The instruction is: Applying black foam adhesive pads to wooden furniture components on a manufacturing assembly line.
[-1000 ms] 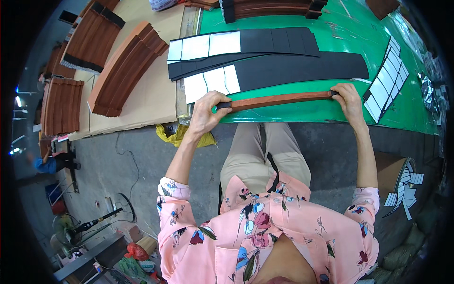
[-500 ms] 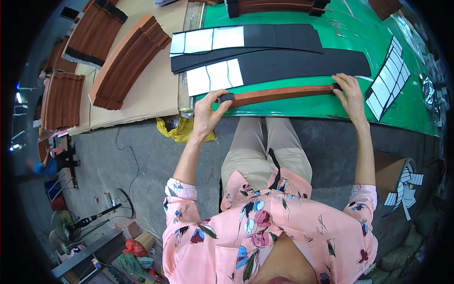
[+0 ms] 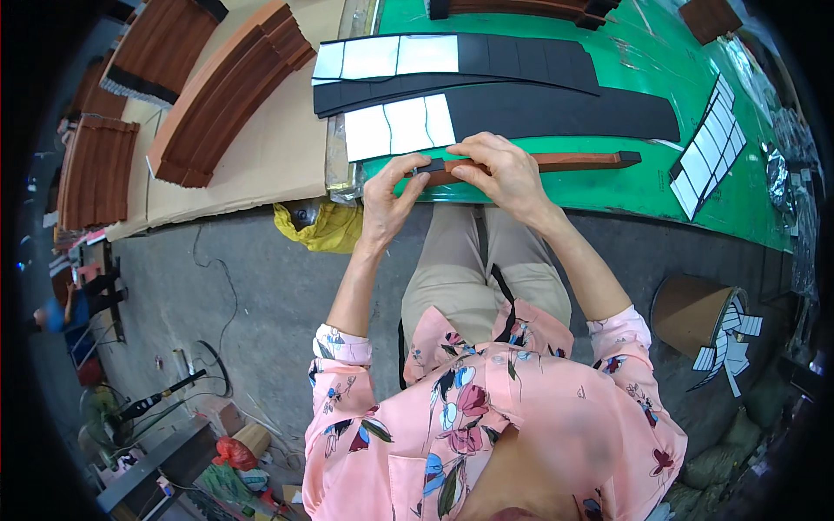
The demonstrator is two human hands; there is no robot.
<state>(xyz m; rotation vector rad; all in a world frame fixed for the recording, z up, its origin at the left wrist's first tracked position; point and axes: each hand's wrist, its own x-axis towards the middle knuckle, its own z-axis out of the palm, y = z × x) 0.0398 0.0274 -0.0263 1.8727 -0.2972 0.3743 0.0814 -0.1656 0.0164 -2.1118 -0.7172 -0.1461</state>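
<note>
A narrow, slightly curved reddish-brown wooden strip [image 3: 573, 162] with black pads on both ends lies across the near edge of the green table. My left hand [image 3: 391, 200] pinches its left end, thumb and fingers around the black pad. Close by, my right hand [image 3: 506, 178] has its fingers closed over the strip just right of that pad. The strip's right end sticks out free beyond my right hand. Just behind it are black foam sheets [image 3: 565, 115] with white backing squares [image 3: 393, 130] on their left parts.
Curved brown mouldings [image 3: 234, 91] stand on the cardboard-covered surface at left. A gridded white-and-black sheet [image 3: 708, 148] lies on the green table [image 3: 591, 195] at right. A yellow bag [image 3: 321, 227] hangs below the edge. A brown bin [image 3: 691, 311] with white scraps stands at lower right.
My right hand has left the strip's right end and moved left along it, close to my left hand. My left hand stays on the left end.
</note>
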